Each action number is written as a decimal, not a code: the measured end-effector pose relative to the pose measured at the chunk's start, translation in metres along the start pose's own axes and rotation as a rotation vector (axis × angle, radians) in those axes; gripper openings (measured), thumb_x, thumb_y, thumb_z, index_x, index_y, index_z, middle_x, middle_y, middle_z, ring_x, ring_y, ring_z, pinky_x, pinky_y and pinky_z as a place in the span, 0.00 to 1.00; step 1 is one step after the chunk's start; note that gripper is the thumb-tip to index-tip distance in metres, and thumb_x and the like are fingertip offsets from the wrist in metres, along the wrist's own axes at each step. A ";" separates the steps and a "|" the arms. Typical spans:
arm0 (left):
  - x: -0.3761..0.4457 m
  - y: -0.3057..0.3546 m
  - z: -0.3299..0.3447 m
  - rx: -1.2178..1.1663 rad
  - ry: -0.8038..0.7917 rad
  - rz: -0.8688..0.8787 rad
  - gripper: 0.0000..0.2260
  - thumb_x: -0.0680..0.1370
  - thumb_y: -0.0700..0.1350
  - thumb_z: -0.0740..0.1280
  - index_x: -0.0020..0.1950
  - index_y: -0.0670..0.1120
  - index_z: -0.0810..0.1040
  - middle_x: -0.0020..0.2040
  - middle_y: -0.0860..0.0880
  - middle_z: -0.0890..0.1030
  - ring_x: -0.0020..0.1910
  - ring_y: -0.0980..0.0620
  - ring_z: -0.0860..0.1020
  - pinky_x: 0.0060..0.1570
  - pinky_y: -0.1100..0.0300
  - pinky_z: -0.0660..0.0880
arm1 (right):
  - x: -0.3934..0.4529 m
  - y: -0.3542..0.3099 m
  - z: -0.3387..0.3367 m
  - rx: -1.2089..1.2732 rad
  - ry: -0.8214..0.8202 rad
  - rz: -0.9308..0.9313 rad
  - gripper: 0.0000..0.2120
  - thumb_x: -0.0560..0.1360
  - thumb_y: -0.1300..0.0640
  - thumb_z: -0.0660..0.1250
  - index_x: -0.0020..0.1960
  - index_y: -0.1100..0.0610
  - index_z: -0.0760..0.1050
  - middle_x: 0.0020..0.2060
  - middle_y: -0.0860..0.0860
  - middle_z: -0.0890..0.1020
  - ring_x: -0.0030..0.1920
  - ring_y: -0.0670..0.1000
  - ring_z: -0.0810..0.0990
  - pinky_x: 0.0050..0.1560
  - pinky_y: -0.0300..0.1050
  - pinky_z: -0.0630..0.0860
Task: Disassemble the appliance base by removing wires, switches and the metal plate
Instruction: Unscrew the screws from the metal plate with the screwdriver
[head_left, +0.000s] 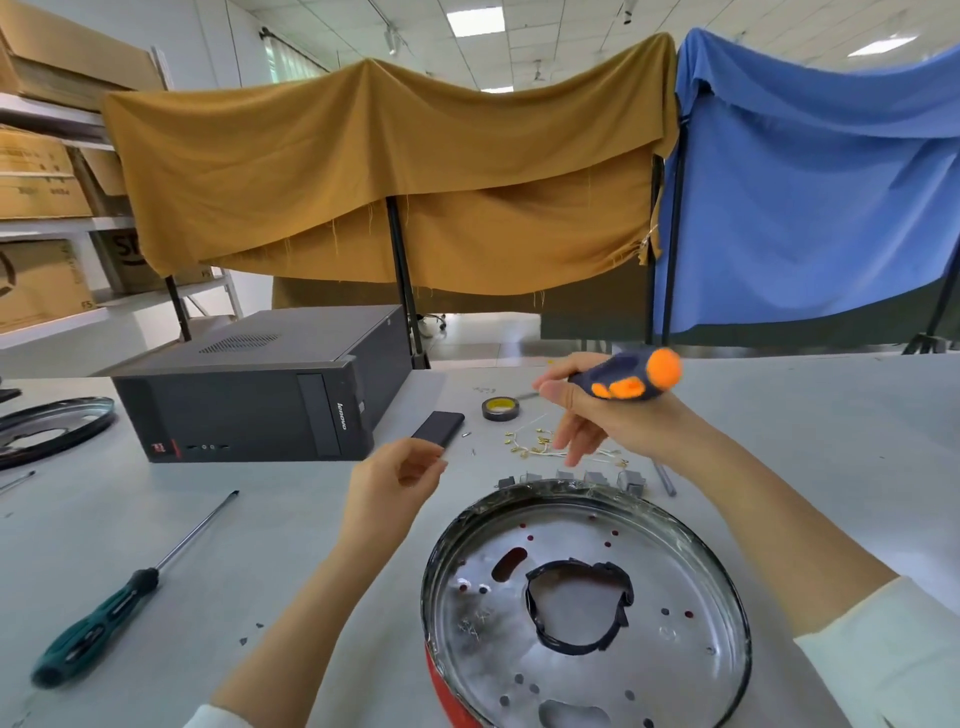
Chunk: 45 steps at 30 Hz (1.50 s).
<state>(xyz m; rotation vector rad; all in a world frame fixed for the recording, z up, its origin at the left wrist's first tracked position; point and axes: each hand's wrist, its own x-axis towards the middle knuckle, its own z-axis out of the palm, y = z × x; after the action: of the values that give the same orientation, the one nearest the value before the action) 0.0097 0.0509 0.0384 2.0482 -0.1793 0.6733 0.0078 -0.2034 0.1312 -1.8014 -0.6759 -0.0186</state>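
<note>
The round appliance base (691, 551) lies near the table's front edge, its shiny metal plate (670, 597) facing up inside a red outer wall, with a large taped hole in the middle. My right hand (613, 415) is raised beyond it and holds a dark blue and orange screwdriver handle (631, 376) against the palm, fingers partly spread. My left hand (387, 483) hovers left of the base with loosely curled fingers and holds nothing. Removed white wires with brass terminals (540, 447) and a row of small grey switches (576, 479) lie behind the base.
A black desktop computer case (249, 395) lies at the back left. A green-handled screwdriver (119, 597) lies on the left of the table. A roll of tape (500, 408), a small black box (438, 427) and another round metal plate (47, 428) are also here.
</note>
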 end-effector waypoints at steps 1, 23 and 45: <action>0.000 -0.002 0.001 -0.020 0.001 -0.045 0.08 0.72 0.41 0.73 0.42 0.54 0.80 0.41 0.54 0.83 0.38 0.61 0.81 0.39 0.72 0.73 | 0.002 0.007 -0.002 -0.040 0.031 -0.025 0.09 0.71 0.45 0.70 0.47 0.48 0.78 0.34 0.57 0.84 0.33 0.59 0.84 0.34 0.47 0.81; 0.106 -0.055 0.096 0.536 -0.390 -0.246 0.12 0.75 0.31 0.58 0.53 0.41 0.75 0.47 0.43 0.81 0.48 0.44 0.79 0.50 0.54 0.77 | 0.009 0.110 0.014 -0.637 -0.242 0.119 0.15 0.71 0.64 0.61 0.39 0.44 0.62 0.36 0.45 0.72 0.36 0.46 0.67 0.35 0.41 0.64; 0.067 -0.033 0.050 0.440 -0.326 -0.118 0.06 0.78 0.42 0.61 0.52 0.51 0.75 0.52 0.52 0.79 0.49 0.51 0.77 0.45 0.60 0.73 | 0.008 0.104 0.016 -0.645 -0.219 0.178 0.16 0.72 0.65 0.62 0.39 0.44 0.63 0.37 0.42 0.71 0.38 0.48 0.70 0.41 0.45 0.69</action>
<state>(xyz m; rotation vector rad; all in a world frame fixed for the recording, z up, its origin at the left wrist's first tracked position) 0.0975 0.0371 0.0289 2.5642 -0.1013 0.3172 0.0564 -0.2050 0.0373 -2.5071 -0.7092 0.0912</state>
